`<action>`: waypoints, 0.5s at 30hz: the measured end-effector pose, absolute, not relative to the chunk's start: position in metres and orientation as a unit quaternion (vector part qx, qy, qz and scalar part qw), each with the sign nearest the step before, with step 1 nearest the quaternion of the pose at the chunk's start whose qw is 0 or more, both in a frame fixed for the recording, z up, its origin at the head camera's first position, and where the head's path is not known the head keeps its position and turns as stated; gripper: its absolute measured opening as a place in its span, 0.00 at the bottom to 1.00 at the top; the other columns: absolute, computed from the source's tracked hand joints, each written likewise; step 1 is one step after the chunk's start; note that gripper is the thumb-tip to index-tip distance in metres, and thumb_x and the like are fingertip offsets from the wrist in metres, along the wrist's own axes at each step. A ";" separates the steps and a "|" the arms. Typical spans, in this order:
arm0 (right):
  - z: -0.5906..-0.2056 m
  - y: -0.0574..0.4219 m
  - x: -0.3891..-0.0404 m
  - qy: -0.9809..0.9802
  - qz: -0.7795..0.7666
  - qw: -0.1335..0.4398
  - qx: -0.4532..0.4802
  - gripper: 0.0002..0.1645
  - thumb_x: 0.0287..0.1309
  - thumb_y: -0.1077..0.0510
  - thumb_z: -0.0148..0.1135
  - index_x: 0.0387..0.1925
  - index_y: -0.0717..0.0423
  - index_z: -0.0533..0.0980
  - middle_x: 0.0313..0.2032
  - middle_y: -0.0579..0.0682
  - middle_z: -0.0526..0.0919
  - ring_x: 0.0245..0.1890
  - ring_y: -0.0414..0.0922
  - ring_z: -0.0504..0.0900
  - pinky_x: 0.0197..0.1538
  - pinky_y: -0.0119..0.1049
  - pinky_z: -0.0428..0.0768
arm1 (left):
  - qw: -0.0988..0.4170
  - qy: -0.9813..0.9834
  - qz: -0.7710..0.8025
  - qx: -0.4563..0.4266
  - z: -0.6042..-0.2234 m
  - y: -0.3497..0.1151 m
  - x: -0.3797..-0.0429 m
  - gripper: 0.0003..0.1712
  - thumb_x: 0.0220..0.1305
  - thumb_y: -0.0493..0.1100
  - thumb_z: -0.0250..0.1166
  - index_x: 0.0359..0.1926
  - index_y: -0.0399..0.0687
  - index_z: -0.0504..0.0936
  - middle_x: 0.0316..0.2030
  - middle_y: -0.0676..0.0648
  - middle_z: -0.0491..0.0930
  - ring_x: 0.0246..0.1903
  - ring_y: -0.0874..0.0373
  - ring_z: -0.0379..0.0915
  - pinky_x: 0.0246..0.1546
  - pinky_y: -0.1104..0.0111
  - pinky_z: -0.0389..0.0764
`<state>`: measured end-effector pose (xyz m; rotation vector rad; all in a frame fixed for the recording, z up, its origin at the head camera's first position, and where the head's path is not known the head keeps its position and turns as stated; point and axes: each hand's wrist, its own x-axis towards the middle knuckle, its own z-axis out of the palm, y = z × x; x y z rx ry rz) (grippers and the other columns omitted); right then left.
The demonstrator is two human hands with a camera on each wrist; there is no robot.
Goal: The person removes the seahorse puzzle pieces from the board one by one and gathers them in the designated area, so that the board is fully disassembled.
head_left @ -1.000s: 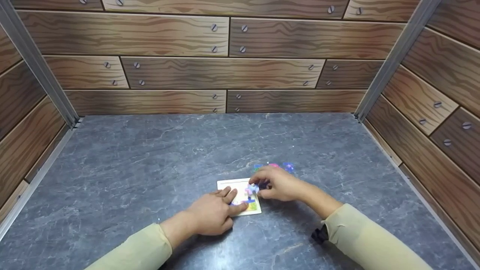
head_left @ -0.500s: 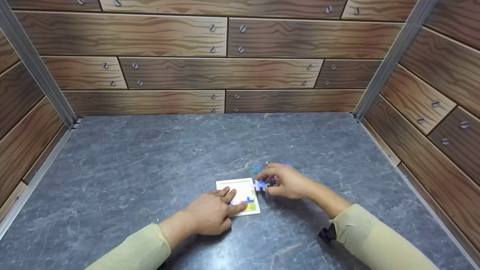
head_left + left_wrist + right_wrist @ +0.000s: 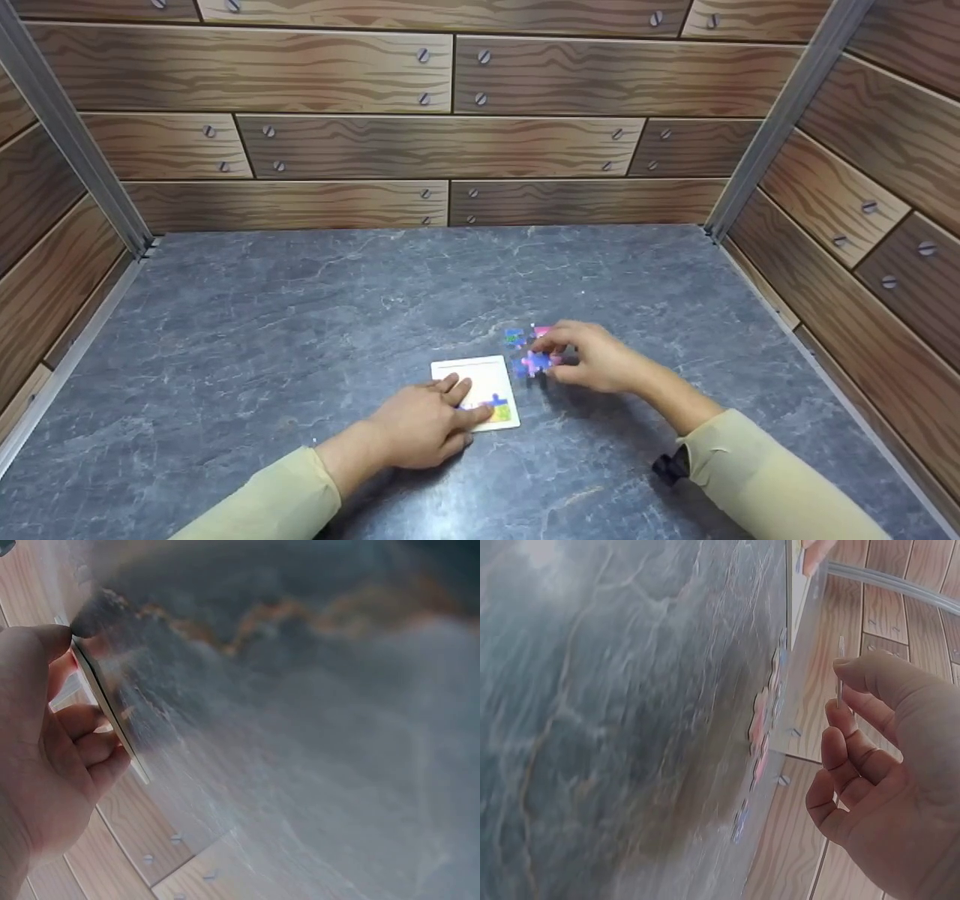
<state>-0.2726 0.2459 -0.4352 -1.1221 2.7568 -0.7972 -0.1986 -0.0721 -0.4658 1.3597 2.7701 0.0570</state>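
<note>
A small white puzzle board [image 3: 480,371] lies on the table, with a blue and yellow puzzle piece [image 3: 502,412] in its lower right corner. My left hand [image 3: 416,427] rests on the board, fingers stretched across its surface; the left wrist view catches the board [image 3: 105,701] edge-on beside the thumb. To the right of the board, my right hand [image 3: 600,360] pinches a thin puzzle piece [image 3: 841,679] between thumb and fingertips, raised off the tabletop in the right wrist view. Its remaining fingers curl loosely below.
Several loose puzzle pieces [image 3: 759,720] lie by the right hand, among them a blue-green piece [image 3: 514,337] and a pink piece [image 3: 541,331]. The grey marbled table [image 3: 300,315] is bounded by wood-patterned walls [image 3: 337,146] behind and at both sides.
The right hand has moved from over the board to the right, carrying the puzzle piece to above the loose pieces. The left hand stays on the board.
</note>
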 end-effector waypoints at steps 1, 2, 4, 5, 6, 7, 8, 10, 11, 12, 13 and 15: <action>-0.435 0.248 -0.273 0.894 -0.260 0.030 -0.364 0.20 0.59 0.63 0.72 0.54 0.56 0.86 0.44 0.48 0.86 0.45 0.54 0.85 0.52 0.57 0.84 | 0.029 0.897 0.018 0.441 -0.466 -0.072 -0.199 0.29 0.82 0.55 0.53 0.80 0.64 0.69 0.74 0.33 0.68 0.73 0.37 0.67 0.71 0.53 0.72; -0.435 0.249 -0.273 0.894 -0.261 0.028 -0.364 0.21 0.58 0.63 0.72 0.54 0.56 0.86 0.44 0.48 0.86 0.46 0.54 0.85 0.52 0.58 0.83 | 0.029 0.897 0.017 0.441 -0.466 -0.072 -0.199 0.29 0.83 0.55 0.53 0.80 0.64 0.69 0.74 0.34 0.68 0.73 0.37 0.67 0.71 0.53 0.72; -0.435 0.253 -0.274 0.893 -0.262 0.026 -0.364 0.21 0.58 0.63 0.73 0.55 0.56 0.85 0.45 0.49 0.86 0.46 0.54 0.85 0.52 0.58 0.83 | 0.027 0.897 0.016 0.442 -0.466 -0.072 -0.199 0.29 0.83 0.54 0.53 0.80 0.64 0.69 0.74 0.34 0.69 0.73 0.37 0.67 0.71 0.53 0.72; -0.435 0.254 -0.275 0.894 -0.263 0.024 -0.363 0.21 0.58 0.63 0.74 0.55 0.56 0.85 0.45 0.49 0.86 0.46 0.54 0.85 0.52 0.58 0.83 | 0.027 0.897 0.016 0.442 -0.466 -0.072 -0.199 0.29 0.83 0.54 0.52 0.80 0.64 0.69 0.74 0.34 0.69 0.73 0.37 0.67 0.71 0.53 0.72; -0.435 0.256 -0.275 0.894 -0.264 0.022 -0.361 0.21 0.58 0.63 0.74 0.55 0.56 0.85 0.45 0.49 0.86 0.46 0.54 0.85 0.52 0.58 0.83 | 0.025 0.897 0.015 0.442 -0.466 -0.072 -0.199 0.29 0.83 0.54 0.52 0.80 0.64 0.69 0.74 0.34 0.69 0.73 0.37 0.67 0.71 0.53 0.72; -0.435 0.258 -0.275 0.895 -0.265 0.020 -0.359 0.21 0.58 0.62 0.74 0.55 0.56 0.85 0.46 0.49 0.86 0.46 0.54 0.85 0.52 0.58 0.83 | 0.024 0.897 0.015 0.441 -0.466 -0.072 -0.199 0.28 0.83 0.54 0.52 0.80 0.64 0.70 0.74 0.34 0.69 0.73 0.37 0.67 0.71 0.53 0.72; -0.435 0.259 -0.275 0.896 -0.265 0.018 -0.357 0.21 0.58 0.62 0.74 0.55 0.56 0.85 0.46 0.49 0.86 0.46 0.54 0.84 0.52 0.57 0.83 | 0.023 0.897 0.015 0.441 -0.466 -0.072 -0.199 0.28 0.83 0.54 0.52 0.80 0.64 0.70 0.74 0.34 0.69 0.72 0.37 0.68 0.71 0.53 0.72; -0.436 0.263 -0.276 0.897 -0.265 0.015 -0.355 0.21 0.58 0.62 0.74 0.55 0.57 0.85 0.47 0.49 0.86 0.46 0.53 0.84 0.52 0.55 0.83 | 0.021 0.897 0.015 0.442 -0.466 -0.072 -0.199 0.28 0.83 0.54 0.52 0.79 0.64 0.70 0.73 0.34 0.70 0.72 0.37 0.68 0.71 0.53 0.73; -0.436 0.264 -0.276 0.896 -0.267 0.013 -0.354 0.21 0.58 0.63 0.74 0.55 0.58 0.85 0.47 0.49 0.87 0.46 0.53 0.84 0.52 0.55 0.83 | 0.020 0.897 0.015 0.442 -0.466 -0.072 -0.199 0.28 0.83 0.54 0.52 0.79 0.64 0.70 0.73 0.34 0.70 0.72 0.37 0.68 0.71 0.53 0.73; -0.436 0.266 -0.276 0.896 -0.268 0.013 -0.354 0.21 0.58 0.64 0.73 0.55 0.58 0.85 0.47 0.50 0.87 0.46 0.53 0.84 0.52 0.54 0.83 | 0.019 0.897 0.014 0.442 -0.466 -0.071 -0.199 0.28 0.83 0.54 0.52 0.79 0.64 0.70 0.73 0.34 0.70 0.72 0.37 0.68 0.71 0.53 0.73; -0.436 0.268 -0.277 0.895 -0.269 0.012 -0.354 0.21 0.58 0.64 0.73 0.54 0.59 0.85 0.47 0.50 0.87 0.46 0.53 0.85 0.52 0.54 0.83 | 0.019 0.896 0.014 0.443 -0.466 -0.071 -0.199 0.28 0.83 0.54 0.52 0.79 0.64 0.70 0.73 0.34 0.70 0.72 0.37 0.68 0.71 0.53 0.73; -0.437 0.271 -0.277 0.895 -0.270 0.011 -0.354 0.21 0.58 0.65 0.72 0.54 0.59 0.85 0.47 0.50 0.87 0.47 0.53 0.85 0.52 0.53 0.83 | 0.019 0.896 0.013 0.443 -0.466 -0.071 -0.199 0.28 0.83 0.54 0.52 0.79 0.64 0.70 0.73 0.34 0.70 0.72 0.37 0.68 0.71 0.53 0.73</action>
